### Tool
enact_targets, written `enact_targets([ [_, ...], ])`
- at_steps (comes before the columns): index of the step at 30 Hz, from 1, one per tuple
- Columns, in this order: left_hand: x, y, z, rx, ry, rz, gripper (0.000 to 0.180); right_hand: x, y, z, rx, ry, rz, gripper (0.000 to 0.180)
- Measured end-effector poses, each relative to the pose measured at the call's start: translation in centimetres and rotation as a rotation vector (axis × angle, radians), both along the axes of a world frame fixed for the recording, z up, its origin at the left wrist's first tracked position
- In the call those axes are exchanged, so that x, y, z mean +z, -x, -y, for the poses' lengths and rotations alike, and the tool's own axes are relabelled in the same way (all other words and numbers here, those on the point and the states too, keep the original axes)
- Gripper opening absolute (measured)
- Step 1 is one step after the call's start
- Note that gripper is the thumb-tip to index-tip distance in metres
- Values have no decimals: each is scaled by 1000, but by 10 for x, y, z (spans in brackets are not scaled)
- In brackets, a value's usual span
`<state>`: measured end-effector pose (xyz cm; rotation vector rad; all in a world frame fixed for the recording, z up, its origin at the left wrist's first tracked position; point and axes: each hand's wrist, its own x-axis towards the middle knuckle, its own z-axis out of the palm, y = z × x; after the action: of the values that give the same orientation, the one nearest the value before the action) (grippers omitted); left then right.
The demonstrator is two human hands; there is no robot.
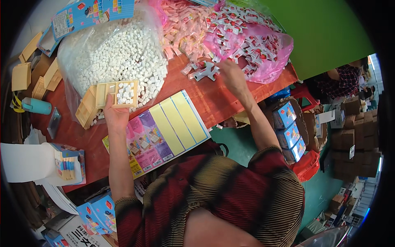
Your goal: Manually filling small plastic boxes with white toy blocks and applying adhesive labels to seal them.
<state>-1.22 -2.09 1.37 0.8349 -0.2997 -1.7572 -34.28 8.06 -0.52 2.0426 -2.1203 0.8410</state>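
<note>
We work at a red-brown table (pixel 218 96), which runs under everything before us. At its far side a big clear bag (pixel 67 61) slumps open, spilling white cubes toward us. A printed sheet (pixel 179 117) lies near our edge, part bright pink, purple and yellow, part pale yellow strips between blue lines. Farther right, a pink bag (pixel 276 75) gapes over a heap of sachets, and pale pink packets (pixel 185 35) are piled just beside it.

Our tray (pixel 106 91) is above the table, at the near edge of the clear bag: rectangular, pale cream-yellow, thin-walled, divided into compartments. White cubes fill its right-hand part. A second tray (pixel 87 108) leans tilted just to its left, in the same colour.

Our left hand (pixel 117 117) grips the tray from the near side. Our right hand (pixel 233 78) reaches to some loose sachets (pixel 207 73), white with dark and red print; blur keeps us from telling whether its fingers pinch one. Smallest are the cubes (pixel 125 92), matte with softened corners.
</note>
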Motion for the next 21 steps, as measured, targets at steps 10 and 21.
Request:
enact_targets([
  [10,1,-5,0,-15,15,-25,34,-24,-44,31,142,-120,-290,12],
  [21,-3,-4,-3,-38,5,-33,34,-10,-65,46,206,-195,-121,14],
])
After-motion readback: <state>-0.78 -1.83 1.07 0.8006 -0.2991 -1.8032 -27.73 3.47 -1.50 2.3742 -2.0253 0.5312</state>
